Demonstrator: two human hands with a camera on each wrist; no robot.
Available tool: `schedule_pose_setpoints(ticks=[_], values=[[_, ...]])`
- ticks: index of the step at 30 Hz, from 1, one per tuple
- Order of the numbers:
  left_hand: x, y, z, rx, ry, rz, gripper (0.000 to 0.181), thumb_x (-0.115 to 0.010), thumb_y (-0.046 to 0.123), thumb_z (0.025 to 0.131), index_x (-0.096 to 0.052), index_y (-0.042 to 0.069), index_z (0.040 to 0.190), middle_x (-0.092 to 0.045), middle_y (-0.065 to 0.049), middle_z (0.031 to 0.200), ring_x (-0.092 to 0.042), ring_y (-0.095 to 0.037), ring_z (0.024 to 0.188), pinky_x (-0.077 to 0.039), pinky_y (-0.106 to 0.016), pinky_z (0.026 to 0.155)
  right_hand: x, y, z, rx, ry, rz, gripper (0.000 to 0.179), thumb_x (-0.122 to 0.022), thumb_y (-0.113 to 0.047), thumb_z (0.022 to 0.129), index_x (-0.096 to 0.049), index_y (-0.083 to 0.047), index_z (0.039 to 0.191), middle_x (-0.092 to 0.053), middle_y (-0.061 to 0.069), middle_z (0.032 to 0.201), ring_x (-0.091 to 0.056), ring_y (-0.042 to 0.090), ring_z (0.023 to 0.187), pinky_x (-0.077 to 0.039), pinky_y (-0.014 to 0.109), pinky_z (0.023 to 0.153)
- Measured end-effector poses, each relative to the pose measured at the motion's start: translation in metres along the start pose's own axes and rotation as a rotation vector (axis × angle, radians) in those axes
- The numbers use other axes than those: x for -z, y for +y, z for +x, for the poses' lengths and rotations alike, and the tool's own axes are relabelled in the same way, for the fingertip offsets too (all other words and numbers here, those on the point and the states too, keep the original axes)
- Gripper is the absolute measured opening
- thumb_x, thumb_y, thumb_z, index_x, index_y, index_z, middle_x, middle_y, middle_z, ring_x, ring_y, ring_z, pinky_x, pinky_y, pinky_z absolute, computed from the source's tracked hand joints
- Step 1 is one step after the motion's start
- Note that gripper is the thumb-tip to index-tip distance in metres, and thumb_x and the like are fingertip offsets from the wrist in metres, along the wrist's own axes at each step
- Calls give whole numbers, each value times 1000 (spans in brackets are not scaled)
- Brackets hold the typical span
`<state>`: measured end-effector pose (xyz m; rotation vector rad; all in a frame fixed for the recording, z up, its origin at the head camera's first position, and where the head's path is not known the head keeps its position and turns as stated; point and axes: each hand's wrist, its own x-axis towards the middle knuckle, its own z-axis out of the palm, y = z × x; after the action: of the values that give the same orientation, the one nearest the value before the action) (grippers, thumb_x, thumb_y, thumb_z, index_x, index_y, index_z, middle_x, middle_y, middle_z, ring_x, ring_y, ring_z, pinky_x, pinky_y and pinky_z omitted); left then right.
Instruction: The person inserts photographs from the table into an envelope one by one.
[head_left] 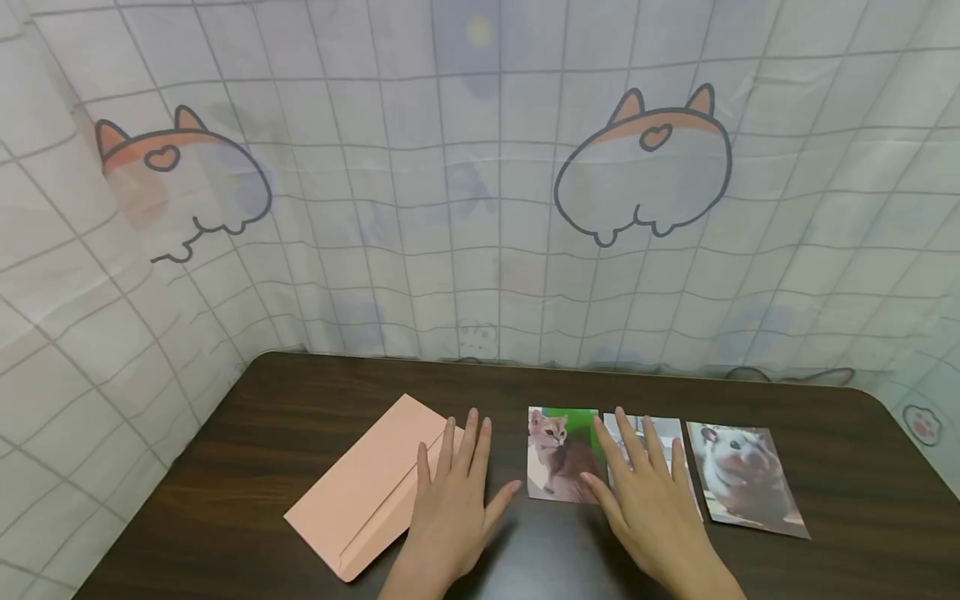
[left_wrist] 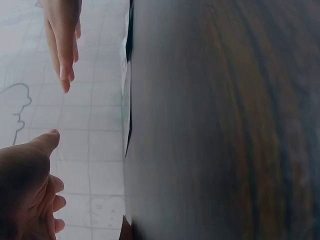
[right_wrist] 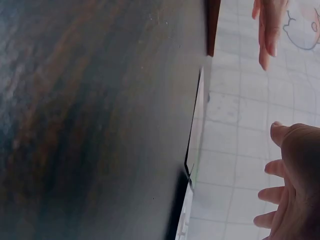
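Both hands are held palm down above the table with fingers spread, and neither holds anything. In the head view my left hand (head_left: 453,504) overlaps the right edge of a pink paper envelope (head_left: 367,483), which lies slanted with its flap side up. My right hand (head_left: 651,508) is over a middle photo card (head_left: 667,429), hiding most of its picture. Left of it lies a cat photo card (head_left: 558,458), partly behind the right thumb and forefinger. To the right lies a photo card of a pale, mouse-like animal (head_left: 742,475). Both wrist views show the hands raised off the tabletop.
The dark wood-grain table (head_left: 862,467) has rounded far corners. Behind it and along the left hangs a white grid-patterned curtain (head_left: 495,208) with cartoon animal drawings, close to the table's far edge.
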<state>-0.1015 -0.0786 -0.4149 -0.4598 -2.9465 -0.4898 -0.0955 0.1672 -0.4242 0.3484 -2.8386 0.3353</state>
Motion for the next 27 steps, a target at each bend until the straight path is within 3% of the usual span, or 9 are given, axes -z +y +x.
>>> schedule_pose_setpoints(ticks=[6, 16, 27], values=[[2, -7, -1, 0, 7, 5, 82, -50, 57, 106, -29, 7, 167, -23, -10, 175, -19, -40, 161, -19, -73, 120, -1, 0, 4, -1, -6, 14, 65, -61, -40, 105, -44, -12, 161, -36, 22, 167, -30, 54, 153, -23, 79, 114], [5, -13, -3, -26, -48, -23, 79, -48, 55, 107, -28, 7, 167, -22, -11, 175, -19, -41, 161, -19, -74, 120, -1, 3, 5, 22, -6, 58, 65, -61, -37, 106, -43, -9, 161, -37, 24, 166, -31, 56, 151, -25, 79, 114], [12, -29, -12, -30, -48, -1, 75, -49, 51, 108, -31, 8, 166, -23, -9, 175, -21, -41, 161, -19, -74, 120, -3, 5, 8, 29, -12, 70, 64, -61, -37, 106, -43, -9, 161, -37, 23, 166, -31, 55, 152, -26, 78, 115]])
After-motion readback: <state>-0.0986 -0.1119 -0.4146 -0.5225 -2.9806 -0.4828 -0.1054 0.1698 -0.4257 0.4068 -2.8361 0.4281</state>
